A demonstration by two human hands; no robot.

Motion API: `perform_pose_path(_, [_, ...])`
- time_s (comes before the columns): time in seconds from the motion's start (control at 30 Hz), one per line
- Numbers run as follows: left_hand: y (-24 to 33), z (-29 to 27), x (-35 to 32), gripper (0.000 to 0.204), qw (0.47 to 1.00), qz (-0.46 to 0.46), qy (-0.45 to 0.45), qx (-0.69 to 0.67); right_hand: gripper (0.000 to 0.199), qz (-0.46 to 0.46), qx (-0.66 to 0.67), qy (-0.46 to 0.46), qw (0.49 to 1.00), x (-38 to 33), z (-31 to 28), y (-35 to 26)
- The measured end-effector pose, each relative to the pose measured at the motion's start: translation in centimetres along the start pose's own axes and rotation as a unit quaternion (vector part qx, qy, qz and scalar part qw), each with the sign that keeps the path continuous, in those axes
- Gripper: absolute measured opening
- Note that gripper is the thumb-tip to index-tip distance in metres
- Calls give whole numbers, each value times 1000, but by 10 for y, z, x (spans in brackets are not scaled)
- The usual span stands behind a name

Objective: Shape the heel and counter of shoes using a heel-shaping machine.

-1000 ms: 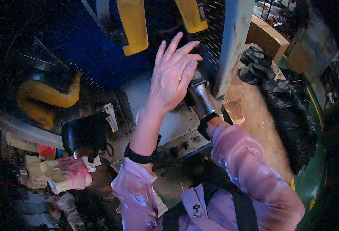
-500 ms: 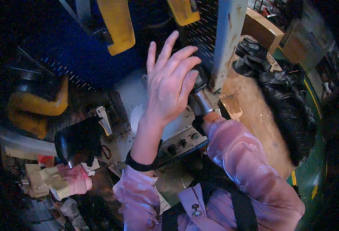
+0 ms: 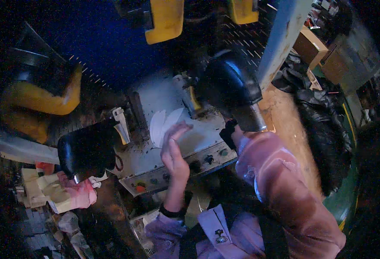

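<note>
My left hand (image 3: 174,151) is low over the grey machine top, blurred, with its fingers stretched out beside several thin, white, leaf-shaped pieces (image 3: 158,126). I cannot make out anything in it. From the right, my forearm in a pink sleeve (image 3: 280,172) reaches to a rounded, glossy black piece with a shiny metal edge (image 3: 231,80). That piece hides my right hand, so its fingers do not show. A similar black piece (image 3: 88,149) stands at the left, by a pale clamp-like part (image 3: 120,123). Another clamp-like part (image 3: 192,97) is beside the right one.
A control strip with knobs (image 3: 190,166) runs along the machine's near edge. Yellow machine parts (image 3: 166,21) hang above, and a grey post (image 3: 285,41) rises at the right. Beyond it are a wooden board (image 3: 291,125) and black piled pieces (image 3: 324,129). Pink cloth (image 3: 79,194) lies at left.
My left hand has come down and toward me, from in front of the right-hand black piece to the white pieces. The black piece now shows. The view has shifted slightly.
</note>
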State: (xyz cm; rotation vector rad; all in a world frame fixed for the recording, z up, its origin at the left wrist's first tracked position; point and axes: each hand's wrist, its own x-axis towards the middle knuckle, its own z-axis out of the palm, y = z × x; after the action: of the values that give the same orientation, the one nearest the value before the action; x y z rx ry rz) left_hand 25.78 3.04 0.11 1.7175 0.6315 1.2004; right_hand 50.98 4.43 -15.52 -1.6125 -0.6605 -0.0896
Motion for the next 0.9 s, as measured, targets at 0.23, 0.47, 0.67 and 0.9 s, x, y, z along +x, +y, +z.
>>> perform_pose_path(0.23, [-29, -11, -33, 42, 996, -81, -22, -43, 59, 1, -53, 41, 998, 47, 50, 27])
perform_pose_path(0.47, [-32, -49, -64, 40, 978, -202, 25, -40, 62, 14, -97, 54, 994, 66, 70, 60])
perform_pose_path(0.67, [13, -129, -75, 29, 935, -149, 287, 147, 61, 60, -115, 20, 991, 74, 82, 52])
perform_pose_path(0.9, [77, -230, -3, 33, 867, 103, 222, 434, 46, 12, -97, 26, 995, 83, 74, 63])
